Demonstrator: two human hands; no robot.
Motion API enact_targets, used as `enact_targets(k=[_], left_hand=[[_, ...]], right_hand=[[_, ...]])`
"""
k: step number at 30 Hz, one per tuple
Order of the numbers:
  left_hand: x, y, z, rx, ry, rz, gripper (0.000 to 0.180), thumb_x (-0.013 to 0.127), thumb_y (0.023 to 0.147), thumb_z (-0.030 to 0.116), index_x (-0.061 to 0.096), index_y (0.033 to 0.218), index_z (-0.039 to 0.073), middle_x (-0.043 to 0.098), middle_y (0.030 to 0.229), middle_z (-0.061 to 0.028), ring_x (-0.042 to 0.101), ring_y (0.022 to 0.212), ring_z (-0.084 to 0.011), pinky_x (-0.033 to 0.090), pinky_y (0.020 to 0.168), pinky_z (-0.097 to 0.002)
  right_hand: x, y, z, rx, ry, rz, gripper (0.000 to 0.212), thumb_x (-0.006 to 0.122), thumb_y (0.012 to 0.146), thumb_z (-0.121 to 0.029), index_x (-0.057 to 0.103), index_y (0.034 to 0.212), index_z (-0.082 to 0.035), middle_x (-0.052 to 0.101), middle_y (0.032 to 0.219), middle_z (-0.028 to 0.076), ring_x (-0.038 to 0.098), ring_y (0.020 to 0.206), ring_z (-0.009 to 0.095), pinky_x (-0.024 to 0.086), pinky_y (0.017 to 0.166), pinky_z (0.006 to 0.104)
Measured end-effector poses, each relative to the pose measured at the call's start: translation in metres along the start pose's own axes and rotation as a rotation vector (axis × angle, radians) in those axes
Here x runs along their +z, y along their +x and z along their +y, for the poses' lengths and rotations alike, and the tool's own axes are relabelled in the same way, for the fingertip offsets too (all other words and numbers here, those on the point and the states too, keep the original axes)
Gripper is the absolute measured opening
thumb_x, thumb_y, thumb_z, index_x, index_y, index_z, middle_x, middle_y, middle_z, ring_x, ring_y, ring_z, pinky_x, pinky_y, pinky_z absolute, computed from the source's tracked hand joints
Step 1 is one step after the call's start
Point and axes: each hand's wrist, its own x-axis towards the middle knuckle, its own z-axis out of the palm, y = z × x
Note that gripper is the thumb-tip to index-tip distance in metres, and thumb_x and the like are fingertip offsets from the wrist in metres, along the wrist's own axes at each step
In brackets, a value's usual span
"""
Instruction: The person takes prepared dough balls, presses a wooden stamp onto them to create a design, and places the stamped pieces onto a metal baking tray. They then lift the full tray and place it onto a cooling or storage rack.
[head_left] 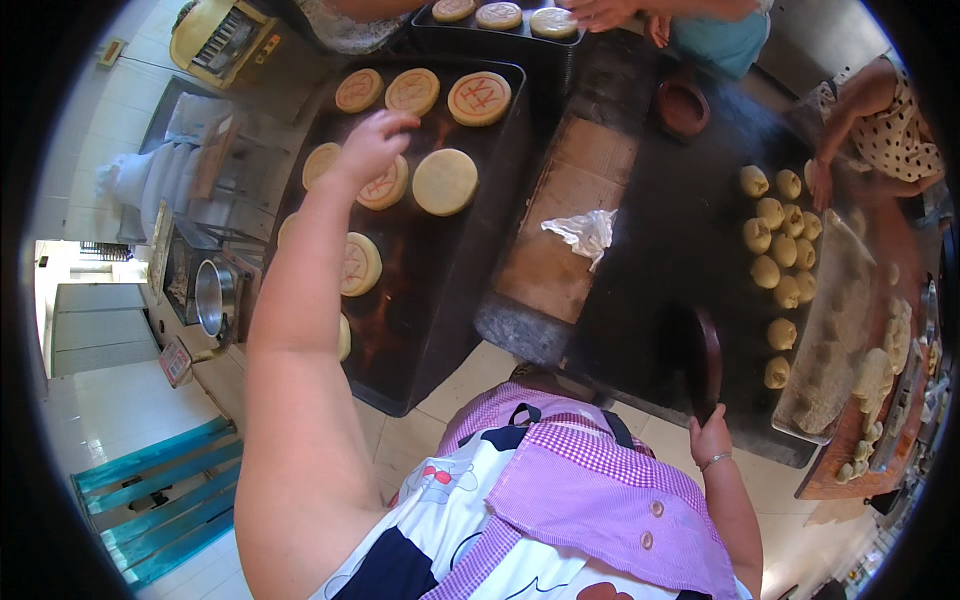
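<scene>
My left hand (373, 150) is over a dark baking tray (450, 300), among flat round dough cakes. Its fingers stretch out, holding nothing, just above a red-stamped cake (384, 185) that it partly hides. Beside that lies a plain pale cake (445, 182); behind it are more red-stamped cakes (479, 98). Down by the dark table's front edge, my right hand (711, 437) is closed round the handle of a dark reddish-brown, round paddle-like tool (709, 360), held upright and seen nearly edge-on.
Crumpled white plastic (584, 236) lies on a cardboard strip (560, 200). A round brown dish-like piece (683, 108) and rows of dough balls (785, 240) sit on the dark table (650, 280). Co-workers' hands reach in at the back (600, 12) and right (820, 185). A metal pot (214, 297) stands left.
</scene>
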Motion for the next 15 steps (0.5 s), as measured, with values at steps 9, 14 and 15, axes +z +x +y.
enact_targets(k=[9,14,15], left_hand=[[0.001,-0.033,0.0,-0.045,0.328,-0.346,0.084,0.09,0.053,0.026,0.054,0.129,0.018,0.038,0.146,-0.0166,0.035,0.136,-0.037,0.034,0.113,-0.0455],[0.008,-0.032,-0.012,0.021,0.234,-0.173,0.077,0.088,0.055,0.023,0.056,0.124,0.013,0.044,0.14,-0.0175,0.04,0.132,-0.0375,0.036,0.111,-0.0447],[0.011,-0.033,-0.014,0.021,0.207,-0.134,0.076,0.086,0.056,0.022,0.056,0.125,0.012,0.045,0.14,-0.0176,0.039,0.134,-0.0363,0.035,0.112,-0.0441]], right_hand=[[0.01,-0.004,-0.007,0.06,0.024,0.021,0.058,0.064,0.09,-0.026,0.032,0.13,0.002,0.063,0.104,0.032,0.062,0.096,0.048,0.051,0.083,0.0521],[0.013,-0.006,-0.009,0.102,0.102,0.006,0.061,0.064,0.091,-0.029,0.031,0.132,0.001,0.062,0.11,0.033,0.061,0.101,0.048,0.05,0.087,0.0512],[0.011,-0.009,-0.01,0.112,0.099,0.039,0.061,0.064,0.091,-0.029,0.031,0.132,0.001,0.061,0.112,0.033,0.061,0.103,0.048,0.049,0.088,0.051]])
